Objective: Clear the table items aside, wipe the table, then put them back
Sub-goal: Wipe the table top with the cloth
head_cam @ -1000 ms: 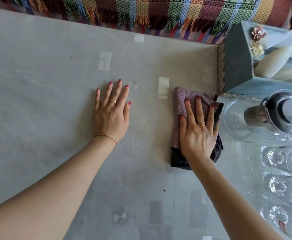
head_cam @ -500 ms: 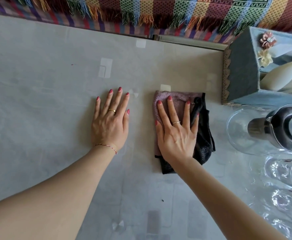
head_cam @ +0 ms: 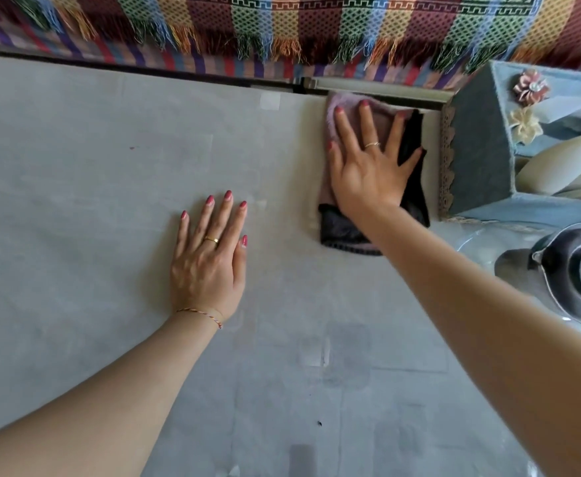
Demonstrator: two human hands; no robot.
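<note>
Nearest to me, my left hand (head_cam: 209, 259) lies flat on the grey table (head_cam: 75, 218), fingers straight and slightly spread, holding nothing; I judge it serves only as a brace. To its right and a little farther off stands the glass jug (head_cam: 573, 280) with its dark metal lid, set at the table's right side; it looks hard, smooth and breakable, so I would take it by the neck or handle rather than the wall, though the handle is not plainly seen from here.

Farther out, my right hand (head_cam: 368, 166) presses palm-down on the folded cloth (head_cam: 344, 232), fingers straight and fanned, not curled round it. The cloth is pink and black, soft and limp, and light; it appears to be fleecy on the pink face. It will bunch if pushed from one corner, so a flat palm over its middle is the sound hold for wiping.

The cloth's far edge touches the table's back rim. Just beside it on the right sits the blue fabric box (head_cam: 478, 146), trimmed with lace and cloth flowers; probably light and easy to tip.

Beyond the rim hangs a striped, fringed blanket (head_cam: 282, 25).
</note>
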